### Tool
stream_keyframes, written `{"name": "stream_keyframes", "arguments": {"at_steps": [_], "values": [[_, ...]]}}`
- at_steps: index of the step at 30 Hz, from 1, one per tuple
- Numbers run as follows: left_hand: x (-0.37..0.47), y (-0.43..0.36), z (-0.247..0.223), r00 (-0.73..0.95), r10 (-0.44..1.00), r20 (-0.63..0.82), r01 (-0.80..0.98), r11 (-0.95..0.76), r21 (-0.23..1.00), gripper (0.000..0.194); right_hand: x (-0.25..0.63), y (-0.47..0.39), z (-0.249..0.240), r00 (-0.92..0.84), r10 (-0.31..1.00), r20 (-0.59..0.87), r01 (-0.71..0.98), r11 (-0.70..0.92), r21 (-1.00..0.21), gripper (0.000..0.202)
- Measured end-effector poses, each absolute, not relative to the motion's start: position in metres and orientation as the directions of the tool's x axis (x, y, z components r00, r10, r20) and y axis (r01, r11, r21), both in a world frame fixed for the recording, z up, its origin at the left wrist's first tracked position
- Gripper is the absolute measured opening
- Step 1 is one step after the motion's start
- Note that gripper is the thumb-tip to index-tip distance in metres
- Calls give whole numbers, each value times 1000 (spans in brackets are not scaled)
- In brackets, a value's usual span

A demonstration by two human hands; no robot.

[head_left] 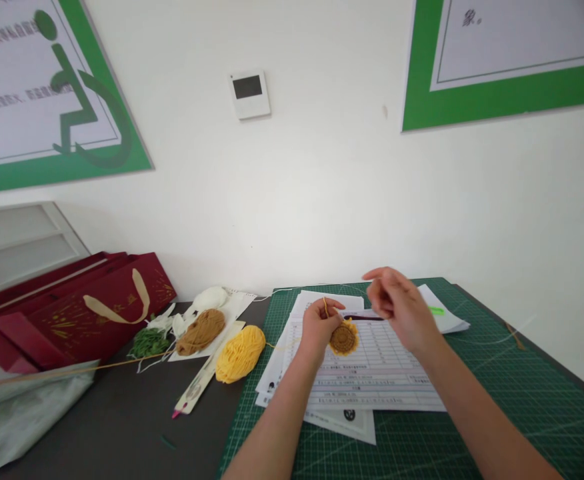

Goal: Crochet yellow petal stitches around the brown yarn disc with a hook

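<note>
In my left hand point(319, 328) I pinch a small round crochet piece point(344, 339), brown in the middle with a yellow edge. Yellow yarn loops over a finger of that hand. A dark purple crochet hook point(365, 318) runs from the top of the piece into my right hand point(395, 303). The right hand's fingers are curled round the hook, with the index finger stretched out to the left. Beneath both hands lie printed sheets point(367, 387). The yellow yarn ball point(241, 354) sits left of my left hand, its strand leading toward that hand.
A green cutting mat point(512, 413) lies under the papers. Left of it are a brown yarn ball point(201, 331), white yarn point(211, 298), green yarn point(150, 342) and a paper bookmark point(199, 387). A dark red gift bag point(107, 303) leans by the wall.
</note>
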State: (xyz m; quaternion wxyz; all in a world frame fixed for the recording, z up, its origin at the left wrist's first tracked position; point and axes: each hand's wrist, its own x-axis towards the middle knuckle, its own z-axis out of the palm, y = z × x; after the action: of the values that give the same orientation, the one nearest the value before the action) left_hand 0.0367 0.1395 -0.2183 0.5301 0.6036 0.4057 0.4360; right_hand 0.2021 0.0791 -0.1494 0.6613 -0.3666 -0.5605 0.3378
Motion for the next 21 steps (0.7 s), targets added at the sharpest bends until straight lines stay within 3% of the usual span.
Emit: {"name": "stream_keyframes", "arguments": {"at_steps": [6,11,21], "values": [[46,137,-227,412,910,42,75,-80,994,36,167,107,-175,-61,962,265,134,271,-953,28],[44,133,-227,547,837,-14,100,-49,994,35,174,120,-175,-152,981,122,136,143,-980,35],[38,126,-222,757,651,-55,78,-6,997,33,179,133,-182,-169,979,113,60,124,-990,36]]}}
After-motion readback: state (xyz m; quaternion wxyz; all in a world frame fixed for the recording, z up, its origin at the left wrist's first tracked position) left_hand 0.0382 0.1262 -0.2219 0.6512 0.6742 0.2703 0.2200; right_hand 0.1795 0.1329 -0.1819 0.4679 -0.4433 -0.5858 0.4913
